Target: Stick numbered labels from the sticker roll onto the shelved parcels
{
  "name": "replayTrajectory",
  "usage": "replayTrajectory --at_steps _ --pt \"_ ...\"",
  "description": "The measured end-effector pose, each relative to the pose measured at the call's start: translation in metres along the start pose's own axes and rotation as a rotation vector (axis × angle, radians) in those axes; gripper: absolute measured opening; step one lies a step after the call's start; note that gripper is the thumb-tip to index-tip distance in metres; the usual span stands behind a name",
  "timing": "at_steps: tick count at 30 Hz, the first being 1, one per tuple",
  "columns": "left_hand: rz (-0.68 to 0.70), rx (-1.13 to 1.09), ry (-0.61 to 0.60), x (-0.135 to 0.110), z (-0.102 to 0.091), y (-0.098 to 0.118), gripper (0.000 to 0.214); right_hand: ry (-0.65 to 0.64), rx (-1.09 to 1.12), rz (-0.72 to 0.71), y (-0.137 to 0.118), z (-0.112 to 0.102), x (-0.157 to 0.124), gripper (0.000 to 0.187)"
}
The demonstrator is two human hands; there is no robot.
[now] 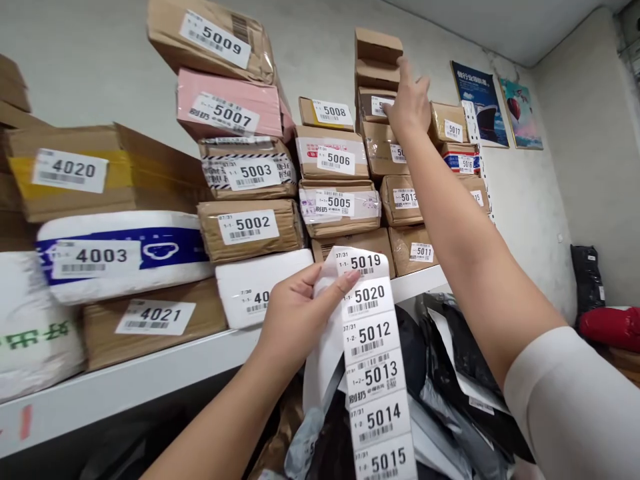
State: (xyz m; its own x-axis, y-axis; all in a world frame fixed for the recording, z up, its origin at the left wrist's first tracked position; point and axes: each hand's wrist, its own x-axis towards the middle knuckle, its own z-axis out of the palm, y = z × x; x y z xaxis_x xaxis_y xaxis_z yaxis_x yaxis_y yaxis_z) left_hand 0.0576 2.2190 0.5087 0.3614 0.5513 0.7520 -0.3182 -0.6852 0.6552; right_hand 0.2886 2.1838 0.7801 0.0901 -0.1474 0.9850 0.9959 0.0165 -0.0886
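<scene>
My left hand (295,313) pinches the top of a long white strip of numbered barcode labels (375,373) that hangs down from it, showing 5019, 5020 and 5012 to 5015. My right hand (410,103) is stretched up to the shelf, fingers spread and resting flat against a small brown box (374,105) in a tall stack of small cardboard boxes (377,57). Nothing sits inside that hand. Around it stand labelled parcels, among them 5008 (326,113), 5006 (333,155), 5017 (447,123) and 5013 (403,199).
The white shelf (150,373) carries more parcels: 5009 (213,37), pink 5007 (227,107), 5003 (247,170), 5002 (247,228), 4020 (70,170), 4003 (100,257), 4021 (150,319). Black and grey mailer bags (450,373) pile below. Posters (480,100) hang on the wall; a red bag (610,327) lies right.
</scene>
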Motion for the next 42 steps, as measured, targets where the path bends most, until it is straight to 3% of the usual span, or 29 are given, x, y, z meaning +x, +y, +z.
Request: replayTrajectory --at_steps 2,5,9,10,12,14,16,20,26,31,37,39,42 --pt "-0.016 -0.020 0.015 -0.002 -0.003 -0.001 0.041 0.136 -0.109 0.060 -0.003 -0.006 -0.006 0.045" --pt "-0.027 -0.042 0.068 -0.002 -0.005 -0.002 0.043 0.025 -0.082 0.018 -0.008 -0.016 -0.020 0.016" --pt "0.030 -0.049 0.126 0.002 0.000 0.000 0.041 0.028 0.208 0.126 -0.025 -0.033 -0.071 0.011" --pt "0.064 -0.054 0.136 0.003 0.003 0.001 0.039 -0.021 0.337 0.088 -0.032 -0.039 -0.089 0.013" --pt "0.145 -0.070 0.159 0.006 0.009 0.000 0.037 -0.331 0.608 0.030 -0.045 -0.052 -0.130 0.020" --pt "0.209 -0.084 0.178 0.010 0.016 -0.003 0.037 -0.600 0.787 0.074 -0.053 -0.065 -0.167 0.024" --pt "0.242 -0.099 0.165 0.013 0.024 -0.008 0.037 -0.686 0.876 0.168 -0.055 -0.077 -0.194 0.019" --pt "0.326 -0.178 0.121 0.018 0.042 -0.018 0.036 -0.639 0.879 0.298 -0.042 -0.092 -0.214 0.015" --pt "0.312 -0.096 0.245 0.026 0.056 -0.027 0.036 -0.648 0.811 0.333 -0.022 -0.098 -0.223 0.023" --pt "0.391 0.084 0.351 0.031 0.058 -0.026 0.050 -0.474 0.775 0.235 -0.026 -0.091 -0.232 0.018" --pt "0.436 0.276 0.194 0.031 0.040 -0.034 0.039 -0.378 0.730 0.069 -0.012 -0.075 -0.224 0.012" --pt "0.578 0.465 0.151 0.031 0.028 -0.047 0.035 -0.277 0.720 0.016 0.000 -0.071 -0.209 0.010" --pt "0.977 0.776 0.150 0.032 0.014 -0.069 0.037 -0.062 0.682 -0.041 0.017 -0.064 -0.168 0.008"
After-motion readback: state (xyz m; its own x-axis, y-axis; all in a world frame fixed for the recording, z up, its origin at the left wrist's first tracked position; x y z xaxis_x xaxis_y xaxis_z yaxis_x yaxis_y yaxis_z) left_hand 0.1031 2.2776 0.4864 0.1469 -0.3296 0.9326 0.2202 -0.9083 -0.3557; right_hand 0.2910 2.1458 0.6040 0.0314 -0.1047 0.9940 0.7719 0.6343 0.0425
